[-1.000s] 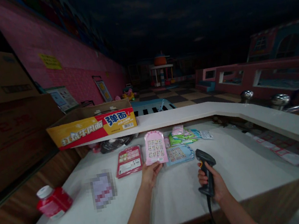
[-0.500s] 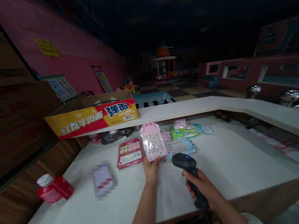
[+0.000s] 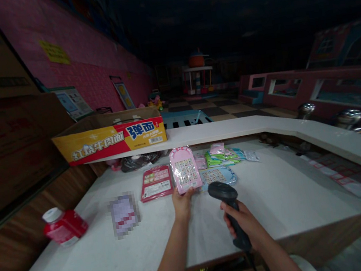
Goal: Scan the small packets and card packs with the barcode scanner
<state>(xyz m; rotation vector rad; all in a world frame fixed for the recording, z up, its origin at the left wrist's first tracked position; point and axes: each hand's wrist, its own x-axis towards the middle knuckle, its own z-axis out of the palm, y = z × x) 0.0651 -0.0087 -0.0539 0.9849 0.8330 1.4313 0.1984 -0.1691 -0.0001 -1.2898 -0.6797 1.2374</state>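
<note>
My left hand (image 3: pixel 183 204) pinches the lower edge of a pink card-shaped pack (image 3: pixel 184 169) with a grid of small pictures on it, tilted up above the counter. In my right hand (image 3: pixel 242 221) is a black barcode scanner (image 3: pixel 224 192), gripped by its handle with its head toward the pack; a cable hangs from its lower end. A red flat pack (image 3: pixel 156 182) lies just left of the pink one. To the right lie a blue pack (image 3: pixel 218 176) with a similar grid and a pile of small green packets (image 3: pixel 223 158).
The white counter (image 3: pixel 277 193) has a raised ledge (image 3: pixel 227 127) behind it, bearing a yellow and red carton (image 3: pixel 112 135). A red bottle with a white cap (image 3: pixel 64 226) stands at left, near a blurred-out item (image 3: pixel 124 215). Brown boxes (image 3: pixel 6 130) are stacked far left.
The blue light seen on the scanner's head is no longer visible, and the head has tipped slightly. My left hand keeps the pink pack in nearly the same place.
</note>
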